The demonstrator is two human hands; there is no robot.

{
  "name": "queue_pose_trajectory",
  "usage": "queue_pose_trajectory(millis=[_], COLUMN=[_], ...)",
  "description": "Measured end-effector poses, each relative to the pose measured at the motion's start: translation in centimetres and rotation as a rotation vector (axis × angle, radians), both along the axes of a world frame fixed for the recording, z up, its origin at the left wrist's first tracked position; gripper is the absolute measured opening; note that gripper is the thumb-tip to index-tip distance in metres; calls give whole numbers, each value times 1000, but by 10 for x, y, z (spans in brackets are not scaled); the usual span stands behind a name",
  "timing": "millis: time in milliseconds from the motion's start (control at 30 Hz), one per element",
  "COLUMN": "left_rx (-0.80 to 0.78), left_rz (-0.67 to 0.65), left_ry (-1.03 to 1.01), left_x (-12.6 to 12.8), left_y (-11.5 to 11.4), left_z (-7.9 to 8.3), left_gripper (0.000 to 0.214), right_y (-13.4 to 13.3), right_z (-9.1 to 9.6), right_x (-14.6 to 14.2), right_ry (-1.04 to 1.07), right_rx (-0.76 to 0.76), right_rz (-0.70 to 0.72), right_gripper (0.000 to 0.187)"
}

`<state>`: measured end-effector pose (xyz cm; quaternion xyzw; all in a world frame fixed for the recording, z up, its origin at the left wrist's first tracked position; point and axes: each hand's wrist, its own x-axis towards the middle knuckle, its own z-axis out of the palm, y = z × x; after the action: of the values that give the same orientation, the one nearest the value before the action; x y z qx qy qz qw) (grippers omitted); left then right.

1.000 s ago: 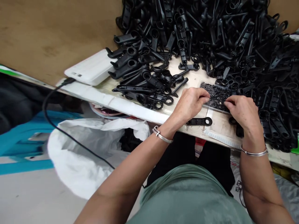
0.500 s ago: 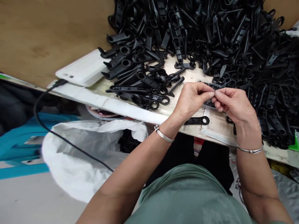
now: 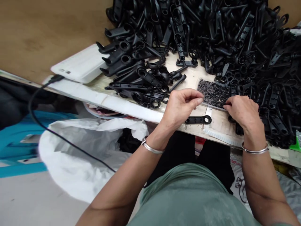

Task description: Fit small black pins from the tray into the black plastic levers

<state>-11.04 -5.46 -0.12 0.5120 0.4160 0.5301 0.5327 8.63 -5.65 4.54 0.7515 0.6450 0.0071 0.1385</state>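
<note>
My left hand (image 3: 180, 106) hovers over the table's front edge with fingers curled in a pinch, beside a shallow clear tray (image 3: 213, 93) of tiny black pieces. What the fingers hold is too small to name. My right hand (image 3: 242, 110) rests at the tray's near right corner, fingertips bent down onto its rim. A single flat black plastic arm (image 3: 198, 119) with a ring end lies on the table just below my left hand. Behind the tray rises a big heap of black plastic arms (image 3: 223, 34).
A white flat box (image 3: 81, 65) sits at the table's left end, with a black cable (image 3: 47, 125) running down from it. Below the table edge are a white plastic bag (image 3: 80, 150) and a blue frame (image 3: 16, 147). A brown wall (image 3: 47, 28) stands behind.
Half a second ago my hands met, pinching together over the tray. They have since parted; the right hand has dropped to the tray's near corner and the left has drawn back left.
</note>
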Motion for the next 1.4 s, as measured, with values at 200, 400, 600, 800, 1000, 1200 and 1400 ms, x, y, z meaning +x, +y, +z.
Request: queue_pose_trajectory(millis=[200,400,600,800,1000,1200,1400], left_rx=[-106,-171,-262,-290,-350,-402,-420], left_rz=[26,-21,-95,-100,-112,-135,-137], left_ry=[-79,-233,-343,-428,-512,-544,-581], left_x=[-6,-2,9,18,22,22,22], left_y=[-18,-28,-40,-50,-55,-59,-61], left_z=[-1,0,4,3,2,2,0], left_gripper=[11,18,25,24,33,42,47], right_y=[8,-1,-27,-51,-61,-69,-74], right_z=[-4,-5,-4,-15,-27,-34,-44], right_x=[7,27,13,-4,-14,-18,-21], right_ry=[41,591,1512,1888,1961,1950,1795], right_rx=[4,232,254,151,243,324,507], right_rz=[26,35,-142,-208,-172,-100,-18], right_gripper=[23,16,18,20,24,20,17])
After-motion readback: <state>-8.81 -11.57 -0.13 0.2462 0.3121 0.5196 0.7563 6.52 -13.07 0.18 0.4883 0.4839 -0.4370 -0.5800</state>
